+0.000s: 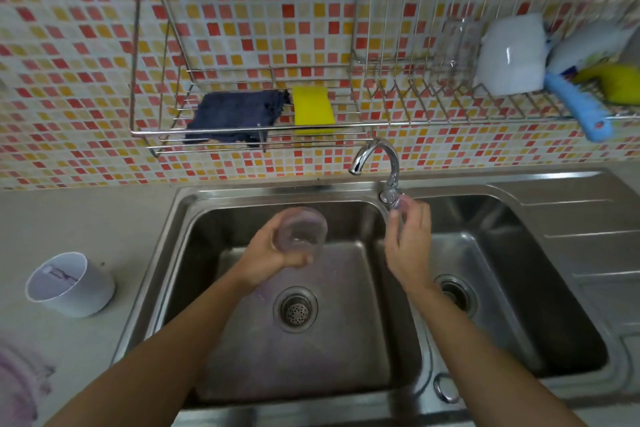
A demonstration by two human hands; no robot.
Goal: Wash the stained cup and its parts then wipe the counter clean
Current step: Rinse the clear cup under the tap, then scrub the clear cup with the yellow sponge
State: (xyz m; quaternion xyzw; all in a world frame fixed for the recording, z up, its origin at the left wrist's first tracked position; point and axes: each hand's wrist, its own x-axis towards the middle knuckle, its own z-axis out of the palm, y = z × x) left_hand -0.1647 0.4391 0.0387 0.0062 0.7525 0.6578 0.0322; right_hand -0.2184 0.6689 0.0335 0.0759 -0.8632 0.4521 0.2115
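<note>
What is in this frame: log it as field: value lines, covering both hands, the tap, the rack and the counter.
left hand: holds a clear cup part over the left sink basin
right hand: at the tap base, fingers on the handle
tap spout: no water visible
wall rack: dark cloth, yellow sponge, white mug, blue brush
counter: white cup, left of the sink
</note>
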